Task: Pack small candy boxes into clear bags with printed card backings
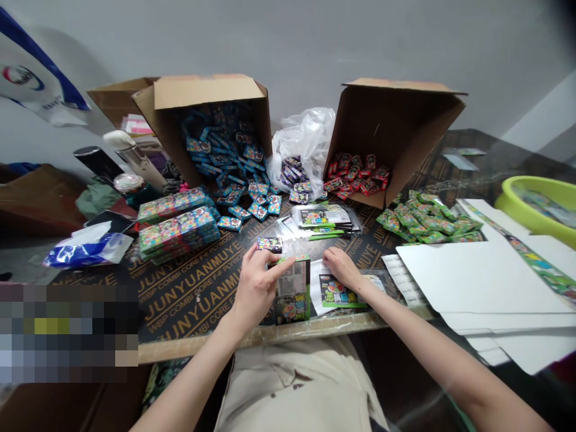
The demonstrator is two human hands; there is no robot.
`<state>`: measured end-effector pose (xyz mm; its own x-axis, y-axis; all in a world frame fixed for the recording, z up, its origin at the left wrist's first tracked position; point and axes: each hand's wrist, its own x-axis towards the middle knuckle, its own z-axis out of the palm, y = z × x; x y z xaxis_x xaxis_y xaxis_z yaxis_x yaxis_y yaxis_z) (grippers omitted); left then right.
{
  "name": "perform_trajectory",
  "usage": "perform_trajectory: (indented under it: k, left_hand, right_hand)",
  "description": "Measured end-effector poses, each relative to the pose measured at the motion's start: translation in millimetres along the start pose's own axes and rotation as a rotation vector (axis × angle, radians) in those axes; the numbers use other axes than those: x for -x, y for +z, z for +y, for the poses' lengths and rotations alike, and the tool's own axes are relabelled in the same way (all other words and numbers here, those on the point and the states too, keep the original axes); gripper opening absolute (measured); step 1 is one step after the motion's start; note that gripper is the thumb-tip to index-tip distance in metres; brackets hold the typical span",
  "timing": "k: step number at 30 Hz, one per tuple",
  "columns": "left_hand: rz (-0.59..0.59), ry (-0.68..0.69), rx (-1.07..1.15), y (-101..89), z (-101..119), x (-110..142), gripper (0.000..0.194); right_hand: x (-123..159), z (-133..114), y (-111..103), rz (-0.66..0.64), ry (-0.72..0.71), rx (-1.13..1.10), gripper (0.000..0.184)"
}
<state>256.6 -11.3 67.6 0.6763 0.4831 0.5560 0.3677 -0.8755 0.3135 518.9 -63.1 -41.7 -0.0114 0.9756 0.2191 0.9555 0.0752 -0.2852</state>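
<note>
My left hand (257,283) grips a black and green printed box (292,291) that stands upright near the table's front edge. Its index finger lies along the top of the box. Just beyond those fingers is a small dark candy packet (270,244). My right hand (342,268) is low over the table to the right of the box, its fingers curled; what they hold, if anything, is hidden. Beneath its wrist lies a printed black and green pouch (339,292), beside a white sheet (318,288). A stack of similar pouches (324,217) lies just beyond both hands.
Tipped cartons hold blue packets (225,153) and red packets (357,174), with purple packets (294,174) in a white bag between. Bundled boxes (177,231) and tissues (90,245) sit left. Green packets (427,219), white card (454,276) and a lime basin (517,207) are right.
</note>
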Motion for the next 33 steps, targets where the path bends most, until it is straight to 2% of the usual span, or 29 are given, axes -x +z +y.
perform_trajectory:
  k: [6,10,13,15,17,18,20,22,24,29,33]
  left_hand:
    - [0.018,-0.007,0.017,-1.2,1,-1,0.050]
    - [0.053,-0.070,0.068,-5.0,6,-3,0.035]
    - [0.118,-0.120,0.135,-7.2,9,-3,0.019]
    - [0.158,-0.122,0.161,-7.9,9,-4,0.012]
    - [0.177,-0.114,0.174,-8.5,9,-5,0.010]
    - [0.179,-0.113,0.179,-8.8,9,-5,0.010]
    - [0.182,-0.127,0.184,-9.6,11,-6,0.009]
    - [0.180,-0.151,0.188,-10.8,14,-6,0.008]
    - [0.174,-0.167,0.193,-12.1,19,-5,0.008]
    - [0.177,-0.200,0.204,-11.8,25,-5,0.009]
    - [0.246,-0.206,0.164,-5.3,23,-6,0.010]
  right_hand:
    - [2,0,-10,-0.013,0.028,-0.087,0.016]
    - [-6,-3,-24,0.019,0.022,-0.190,0.013]
    - [-22,-19,-52,0.149,0.047,-0.276,0.010]
    - [-33,-39,-79,0.270,0.071,-0.452,0.006]
    - [-43,-64,-108,0.295,0.060,-0.705,0.006]
    - [-46,-77,-120,0.246,0.039,-0.818,0.008]
    - [-50,-100,-136,0.069,0.001,-0.982,0.010]
    - [-52,-115,-141,-0.106,-0.016,-1.079,0.017]
    - [-52,-121,-137,-0.217,-0.031,-1.112,0.024]
    - [-52,-119,-123,-0.338,-0.085,-1.023,0.028]
    - [-53,-120,-120,-0.337,-0.097,-0.925,0.027]
